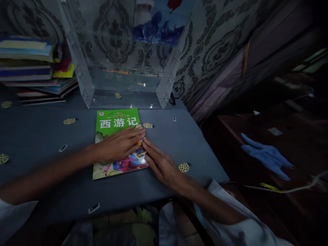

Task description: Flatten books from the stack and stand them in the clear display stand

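A closed book with a green and colourful cover [115, 120] and large white characters lies on the blue patterned tablecloth. Across the middle of its cover rests my left hand [122, 143], flat, fingers stretched out to the right. My right hand [162, 165] is at the book's right edge, its fingers stretched along that side with the tips beside my left fingertips. Part of the cover picture is hidden under my left hand.
A clear acrylic shelf [87, 87] stands behind the book, with a blue picture [161, 25] in its upper part. Stacked books [28, 73] are at the back left. To the right, past the table edge, a blue glove [266, 155] lies on a dark reddish surface.
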Available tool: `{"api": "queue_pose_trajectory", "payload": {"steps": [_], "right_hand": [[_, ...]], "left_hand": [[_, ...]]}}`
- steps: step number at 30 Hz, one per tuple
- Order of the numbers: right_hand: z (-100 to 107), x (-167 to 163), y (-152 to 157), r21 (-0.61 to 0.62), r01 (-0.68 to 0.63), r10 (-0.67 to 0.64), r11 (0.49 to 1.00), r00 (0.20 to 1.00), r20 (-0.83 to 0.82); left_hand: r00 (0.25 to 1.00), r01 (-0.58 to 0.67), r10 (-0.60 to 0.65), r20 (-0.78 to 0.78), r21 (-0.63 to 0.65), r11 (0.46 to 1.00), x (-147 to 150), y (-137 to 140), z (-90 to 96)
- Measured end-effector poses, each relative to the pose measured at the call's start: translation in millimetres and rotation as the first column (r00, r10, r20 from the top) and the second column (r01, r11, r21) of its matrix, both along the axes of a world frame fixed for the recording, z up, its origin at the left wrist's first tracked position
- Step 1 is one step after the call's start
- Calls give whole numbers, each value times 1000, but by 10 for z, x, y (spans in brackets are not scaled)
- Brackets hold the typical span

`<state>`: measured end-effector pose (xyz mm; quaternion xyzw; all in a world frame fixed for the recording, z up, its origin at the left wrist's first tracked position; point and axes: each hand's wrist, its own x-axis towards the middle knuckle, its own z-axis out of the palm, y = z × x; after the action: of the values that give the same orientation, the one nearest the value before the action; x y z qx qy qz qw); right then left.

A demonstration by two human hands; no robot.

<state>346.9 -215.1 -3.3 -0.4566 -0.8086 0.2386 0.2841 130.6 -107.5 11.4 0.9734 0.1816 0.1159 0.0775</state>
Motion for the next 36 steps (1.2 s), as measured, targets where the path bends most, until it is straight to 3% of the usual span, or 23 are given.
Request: {"api": "queue_pose_trajectory", "payload": {"steps": [7, 17, 28, 36], "right_hand": [[74, -2, -311, -30, 35, -33, 999, 998, 56], [9, 28, -672, 132, 27, -40, 991, 995, 93], [-14, 38, -688, 157, 24, -46, 987, 989, 138], [-12, 53, -660, 212, 18, -57, 977, 983, 177]], "left_hand": [[999, 28, -29, -16, -33, 999, -18, -274, 64], [997, 73, -73, 30, 11, 997, -92, -670, 85], [1000, -10, 8, 11, 209, 978, -190, -1049, -138], [1000, 6, -4, -6, 292, 956, -512, -1116, -87]]}}
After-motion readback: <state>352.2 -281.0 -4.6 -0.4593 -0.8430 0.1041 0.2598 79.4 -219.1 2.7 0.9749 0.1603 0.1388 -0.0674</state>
